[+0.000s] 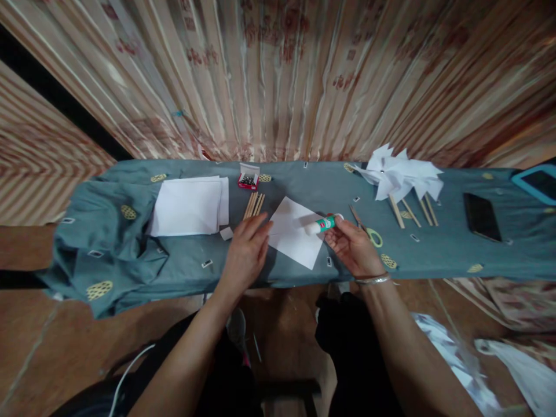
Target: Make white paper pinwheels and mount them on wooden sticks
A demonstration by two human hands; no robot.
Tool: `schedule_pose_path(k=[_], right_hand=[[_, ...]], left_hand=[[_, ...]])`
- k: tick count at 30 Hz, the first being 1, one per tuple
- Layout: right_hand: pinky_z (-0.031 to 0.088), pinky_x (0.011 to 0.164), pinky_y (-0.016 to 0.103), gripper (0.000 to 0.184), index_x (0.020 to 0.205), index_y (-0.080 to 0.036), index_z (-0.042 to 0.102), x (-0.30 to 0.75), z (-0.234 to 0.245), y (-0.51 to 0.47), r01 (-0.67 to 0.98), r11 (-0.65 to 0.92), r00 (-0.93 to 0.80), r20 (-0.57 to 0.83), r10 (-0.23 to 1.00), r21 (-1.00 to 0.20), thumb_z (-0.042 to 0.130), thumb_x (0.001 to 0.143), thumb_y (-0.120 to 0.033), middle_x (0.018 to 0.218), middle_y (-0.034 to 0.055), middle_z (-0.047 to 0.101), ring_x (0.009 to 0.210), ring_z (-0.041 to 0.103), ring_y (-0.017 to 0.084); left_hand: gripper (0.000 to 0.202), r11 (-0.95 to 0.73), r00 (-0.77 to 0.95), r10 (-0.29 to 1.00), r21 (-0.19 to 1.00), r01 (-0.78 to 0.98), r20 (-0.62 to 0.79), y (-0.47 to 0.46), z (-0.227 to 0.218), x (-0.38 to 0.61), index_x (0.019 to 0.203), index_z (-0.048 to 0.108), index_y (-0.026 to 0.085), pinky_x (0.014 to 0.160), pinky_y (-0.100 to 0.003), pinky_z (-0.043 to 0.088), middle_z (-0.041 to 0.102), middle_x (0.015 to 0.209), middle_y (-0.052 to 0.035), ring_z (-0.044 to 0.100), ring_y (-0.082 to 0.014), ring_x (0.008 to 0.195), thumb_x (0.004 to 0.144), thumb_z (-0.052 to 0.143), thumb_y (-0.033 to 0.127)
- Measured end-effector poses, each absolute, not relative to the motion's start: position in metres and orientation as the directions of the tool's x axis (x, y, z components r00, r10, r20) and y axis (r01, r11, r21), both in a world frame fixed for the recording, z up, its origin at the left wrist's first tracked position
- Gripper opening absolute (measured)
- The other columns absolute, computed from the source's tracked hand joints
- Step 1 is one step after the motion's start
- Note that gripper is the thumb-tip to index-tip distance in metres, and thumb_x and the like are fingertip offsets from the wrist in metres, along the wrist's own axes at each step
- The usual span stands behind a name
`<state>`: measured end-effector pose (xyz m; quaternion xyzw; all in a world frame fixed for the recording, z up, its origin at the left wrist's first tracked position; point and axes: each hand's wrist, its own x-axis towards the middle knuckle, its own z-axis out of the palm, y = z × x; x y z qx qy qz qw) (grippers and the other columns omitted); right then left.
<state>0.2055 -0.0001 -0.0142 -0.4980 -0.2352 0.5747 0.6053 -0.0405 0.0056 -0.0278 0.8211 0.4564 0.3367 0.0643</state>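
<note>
A white and green glue stick (321, 225) is gripped between the thumb and fingers of my right hand (353, 246), tilted over a square of white paper (293, 231). The paper lies turned cornerwise on the cloth. At its left corner rests my left hand (248, 246), fingers stretched out and holding nothing that I can see; they seem to touch the paper's edge. Several wooden sticks (254, 204) lie just beyond those fingers, with a small white piece (226, 233) beside the hand. Scissors (367, 229) with pale green handles lie right of the paper, partly behind my right hand.
Stacked white sheets (186, 205) lie on the left of the cloth-covered table (282, 174). A small red box (248, 178) of metal pins stands behind the sticks. Paper pinwheels (397, 174) on sticks, a black phone (482, 217) and a blue-edged device (538, 182) lie right.
</note>
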Motion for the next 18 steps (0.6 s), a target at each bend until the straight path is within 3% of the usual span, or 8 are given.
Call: schedule_pose_path(k=[4, 8, 13, 18], right_hand=[[0.060, 0.070, 0.028, 0.026, 0.078, -0.022, 0.066, 0.207, -0.020, 0.005, -0.421, -0.197, 0.161, -0.287, 0.944, -0.885, 0.078, 0.072, -0.044, 0.076, 0.0001, 0.071, 0.069, 0.067, 0.014], [0.057, 0.065, 0.025, 0.030, 0.075, -0.022, 0.065, 0.207, -0.017, 0.011, -0.377, -0.153, 0.241, -0.256, 0.936, -0.914, 0.081, 0.067, -0.046, 0.072, -0.0017, 0.068, 0.063, 0.063, 0.012], [0.053, 0.066, 0.028, 0.034, 0.084, -0.022, 0.066, 0.200, -0.011, 0.012, 0.033, 0.043, 0.342, 0.051, 0.938, -0.999, 0.079, 0.068, -0.050, 0.075, -0.0016, 0.068, 0.067, 0.061, 0.013], [0.051, 0.070, 0.030, 0.032, 0.090, -0.023, 0.065, 0.193, -0.013, 0.011, 0.194, 0.086, 0.306, 0.144, 0.941, -0.977, 0.075, 0.072, -0.048, 0.079, -0.0013, 0.067, 0.075, 0.063, 0.015]], left_hand=[[0.034, -0.623, 0.504, 0.782, 0.423, 0.658, 0.367, -0.008, -0.041, -0.003, 0.124, 0.060, 0.014, 0.109, -0.052, 0.040, 0.053, 0.139, -0.0168, 0.042, -0.0302, 0.136, 0.092, 0.053, 0.021], [0.039, -0.611, 0.541, 0.791, 0.407, 0.679, 0.284, -0.012, -0.045, 0.010, 0.128, 0.059, 0.019, 0.110, -0.060, 0.033, 0.047, 0.145, -0.0185, 0.032, -0.0351, 0.142, 0.090, 0.059, 0.027], [0.040, -0.588, 0.535, 0.807, 0.418, 0.692, 0.248, -0.012, -0.043, 0.010, 0.127, 0.059, 0.023, 0.111, -0.062, 0.027, 0.044, 0.148, -0.0172, 0.027, -0.0359, 0.144, 0.088, 0.062, 0.031], [0.040, -0.584, 0.540, 0.809, 0.417, 0.697, 0.230, -0.013, -0.046, 0.011, 0.127, 0.060, 0.024, 0.112, -0.062, 0.026, 0.044, 0.147, -0.0181, 0.028, -0.0389, 0.143, 0.088, 0.062, 0.033]])
